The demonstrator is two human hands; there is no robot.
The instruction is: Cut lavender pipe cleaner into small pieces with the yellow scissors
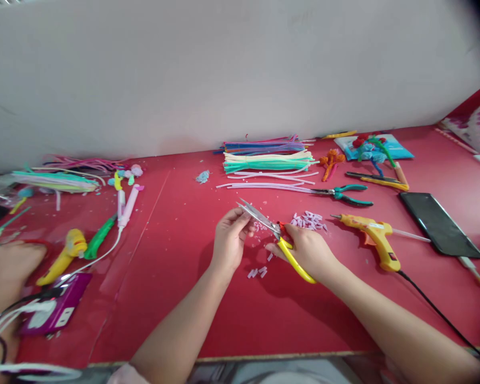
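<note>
My right hand (310,248) grips a pair of scissors (295,261) with yellow handles, its blades pointing up and to the left. At the blade tips is my left hand (229,240), its thumb and fingers pinched together; whatever is between them is too small to make out. Behind my right hand lies a pile of short lilac pipe cleaner pieces (310,220). Several more cut pieces (258,272) lie on the red table between my forearms. Fine lilac clippings (260,226) are scattered below the blades.
Long lilac pipe cleaners (264,186) and a green-and-cream bundle (268,161) lie at the back. Pliers (348,194), a yellow glue gun (372,234) and a phone (440,224) are to the right. At left are a pink glue gun (128,208), a purple power strip (64,304) and another person's arm (8,272).
</note>
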